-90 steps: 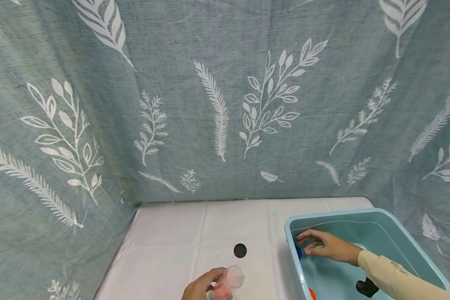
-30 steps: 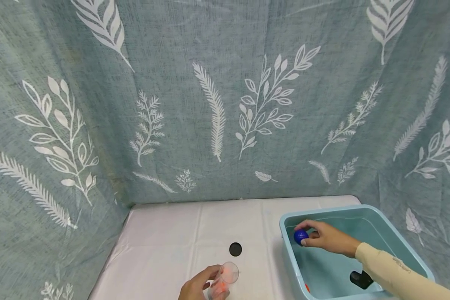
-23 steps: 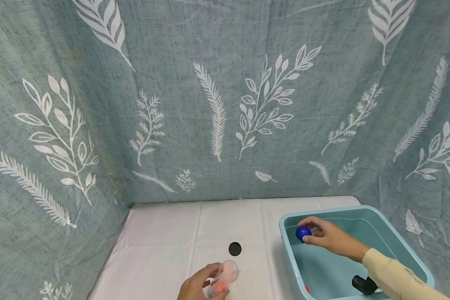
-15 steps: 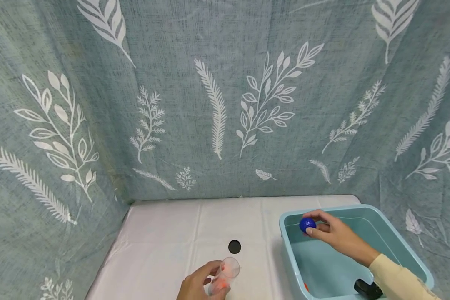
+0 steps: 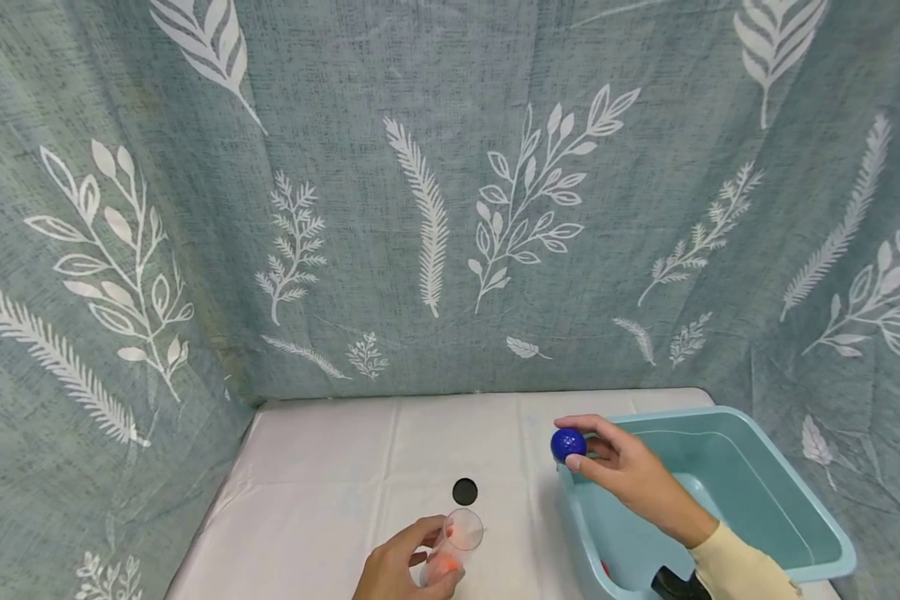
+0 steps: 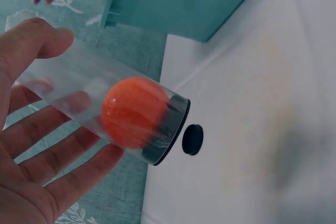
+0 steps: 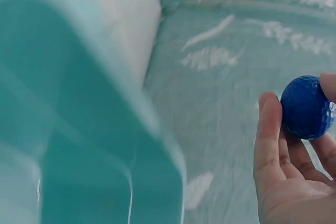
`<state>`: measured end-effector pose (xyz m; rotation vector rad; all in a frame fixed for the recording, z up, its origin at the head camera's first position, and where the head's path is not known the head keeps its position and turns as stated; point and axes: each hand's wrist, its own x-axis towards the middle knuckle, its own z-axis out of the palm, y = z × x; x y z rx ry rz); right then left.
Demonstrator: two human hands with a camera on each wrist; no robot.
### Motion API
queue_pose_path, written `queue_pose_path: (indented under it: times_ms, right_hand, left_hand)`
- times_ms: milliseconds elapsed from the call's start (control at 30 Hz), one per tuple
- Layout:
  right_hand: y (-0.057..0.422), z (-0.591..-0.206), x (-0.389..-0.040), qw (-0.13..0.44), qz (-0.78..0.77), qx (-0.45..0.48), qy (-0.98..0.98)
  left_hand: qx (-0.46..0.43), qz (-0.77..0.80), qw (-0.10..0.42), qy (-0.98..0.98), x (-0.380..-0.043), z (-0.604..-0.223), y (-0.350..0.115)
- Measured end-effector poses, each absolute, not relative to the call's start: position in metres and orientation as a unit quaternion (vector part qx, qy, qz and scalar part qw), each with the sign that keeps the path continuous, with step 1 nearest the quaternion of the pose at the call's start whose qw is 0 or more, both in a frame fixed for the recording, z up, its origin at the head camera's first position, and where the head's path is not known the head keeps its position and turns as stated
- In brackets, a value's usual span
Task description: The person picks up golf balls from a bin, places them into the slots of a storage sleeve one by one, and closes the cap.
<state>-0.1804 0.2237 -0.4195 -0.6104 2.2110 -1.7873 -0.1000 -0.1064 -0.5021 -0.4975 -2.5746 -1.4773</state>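
Note:
A clear plastic tube [image 6: 86,77] with a dark base is held in my left hand [image 5: 405,562], thumb on one side and fingers on the other. Inside it, at the base end, lies an orange ball [image 6: 135,113]. My right hand [image 5: 630,475] pinches a dimpled blue golf ball [image 5: 568,445] between thumb and fingertips, above the left rim of the teal bin [image 5: 780,500]. In the right wrist view the same golf ball [image 7: 307,107] shows beside the bin wall. A round black cap [image 5: 465,492] lies on the table just beyond the tube's mouth.
Inside the bin, a black object [image 5: 675,585] is partly covered by the right sleeve, and a sliver of something orange-red [image 5: 605,568] shows by the left wall. A patterned curtain [image 5: 375,200] hangs behind and beside the white-covered table [image 5: 315,483].
My right hand has gripped the blue golf ball in the bin, lifted it and carried it left to the rim. The left hand still holds the tube, nearly unmoved.

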Motion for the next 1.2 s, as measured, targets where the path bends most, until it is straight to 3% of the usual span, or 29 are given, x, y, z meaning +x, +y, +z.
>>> queue_pose_path:
  times_ms: [267,433,633,800,1200]
  right_hand:
    - [0.176,-0.424,-0.168,0.120,-0.619,-0.253,0.734]
    - [0.148,-0.428,-0.160,0.091,-0.631,-0.306,0.707]
    - [0.119,-0.436,-0.150,0.087,-0.642,-0.338,0.682]
    - [0.109,-0.443,-0.142,0.116,-0.653,-0.333,0.671]
    - [0.109,-0.454,-0.138,0.110,-0.665,-0.352,0.650]
  left_hand:
    - [-0.144,-0.497,0.040,-0.855,-0.096,-0.493,-0.103]
    - [-0.132,-0.495,0.018,-0.858,-0.096,-0.487,-0.101]
    - [-0.145,-0.501,0.038,-0.852,-0.095,-0.482,-0.097]
    - [-0.145,-0.511,0.048,-0.846,-0.093,-0.480,-0.098]
    - [-0.124,-0.532,0.013,-0.838,-0.093,-0.478,-0.100]
